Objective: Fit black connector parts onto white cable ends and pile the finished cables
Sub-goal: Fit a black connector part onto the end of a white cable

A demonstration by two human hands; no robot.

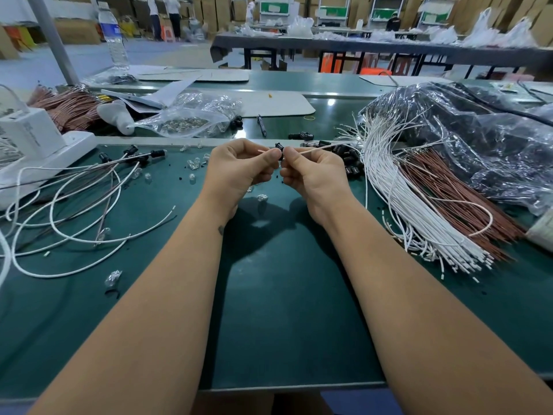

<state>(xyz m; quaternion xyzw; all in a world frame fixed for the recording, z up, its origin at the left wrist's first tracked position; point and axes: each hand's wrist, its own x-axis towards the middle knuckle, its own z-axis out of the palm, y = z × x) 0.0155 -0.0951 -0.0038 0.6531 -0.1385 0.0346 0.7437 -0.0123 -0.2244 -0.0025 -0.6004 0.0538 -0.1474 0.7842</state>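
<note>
Above the green mat, my left hand point(239, 169) and my right hand point(311, 175) meet fingertip to fingertip. Between them sits a small black connector part point(279, 147), pinched by my left fingers. My right hand pinches a thin white cable point(317, 148) that runs right toward the bundle of white cables point(398, 205). A short cable tip sticks out left of the connector. Finished cables with black connectors point(131, 154) lie in a loose pile at the left. Loose black connector parts point(350, 160) lie just right of my hands.
Brown wires point(454, 199) lie beside the white bundle, under a clear plastic bag point(478, 136). Small clear caps point(194, 163) are scattered on the mat. A zip bag of parts point(191, 121), a white box point(27, 136), a pen point(261, 125) and a water bottle point(113, 37) stand further back.
</note>
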